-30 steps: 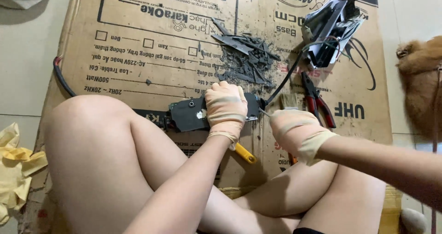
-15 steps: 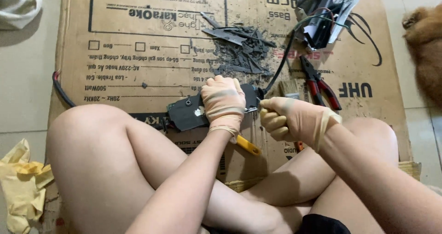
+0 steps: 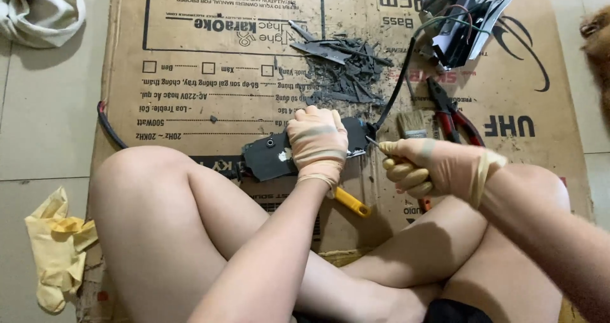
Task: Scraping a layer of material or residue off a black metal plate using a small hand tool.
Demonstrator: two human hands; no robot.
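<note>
- Black casing (image 3: 270,158), a flat dark plastic part, lies on the cardboard sheet (image 3: 190,62) just ahead of the person's crossed legs, pinned under the left hand (image 3: 316,144).
- Left hand, gloved, is pressed flat with fingers curled over the casing's right half; it sits where it did a second ago, so the part has stayed clamped in place.
- Right hand (image 3: 432,167), also gloved, is closed in a fist round a thin metal tool (image 3: 373,143) whose tip points at the casing's right end. Over the last second this hand has drawn in from further right and turned, bringing the tip right up to the casing's edge; whether it touches I cannot tell.
- That closing-in suggests prying or scraping work at that end is under way.
- A yellow-handled tool (image 3: 351,201) pokes out below the left wrist.
- A black cable (image 3: 394,94) runs up from the casing's right end.
- Further out: a small brush (image 3: 413,125), red-handled pliers (image 3: 452,116), a heap of dark plastic scraps (image 3: 343,72), and dismantled parts (image 3: 464,15) at the top right.
</note>
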